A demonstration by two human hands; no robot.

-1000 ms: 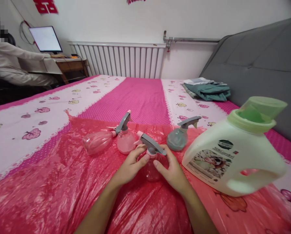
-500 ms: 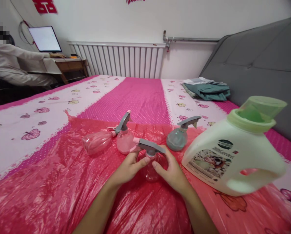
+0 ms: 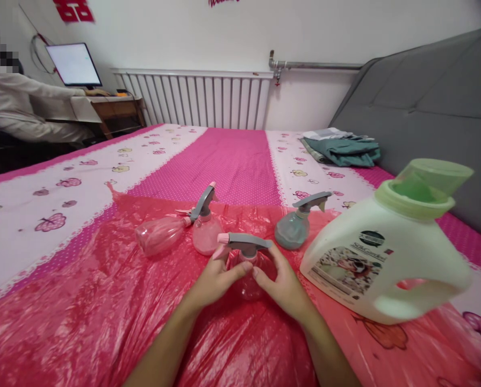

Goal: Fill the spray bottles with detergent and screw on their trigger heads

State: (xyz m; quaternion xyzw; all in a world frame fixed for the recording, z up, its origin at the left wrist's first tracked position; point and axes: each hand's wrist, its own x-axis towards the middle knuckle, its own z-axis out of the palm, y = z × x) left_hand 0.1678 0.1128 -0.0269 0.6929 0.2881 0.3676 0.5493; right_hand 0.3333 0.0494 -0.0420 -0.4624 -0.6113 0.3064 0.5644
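Between my hands stands a clear spray bottle (image 3: pixel 250 288) with a grey trigger head and a pink nozzle pointing left. My left hand (image 3: pixel 216 279) is closed around its left side, thumb on the neck area. From the right, my right hand (image 3: pixel 279 279) grips it too, the thumb tips nearly meeting in front. Behind my left hand, a pink spray bottle (image 3: pixel 207 234) stands upright, with another pink spray bottle (image 3: pixel 162 235) lying on its side. A grey-green spray bottle (image 3: pixel 292 230) stands beyond my right hand.
A large pale green detergent jug (image 3: pixel 385 258) stands close on the right. Red plastic sheeting (image 3: pixel 115 317) covers the near bed. Folded clothes (image 3: pixel 340 148) lie by the grey headboard (image 3: pixel 425 97). At far left a person (image 3: pixel 26 102) sits at a desk with a monitor (image 3: pixel 74 64).
The spray head in my hands has turned slightly, its nozzle shifting a little left and down. Both hands keep their hold; the other bottles and the jug stay put.
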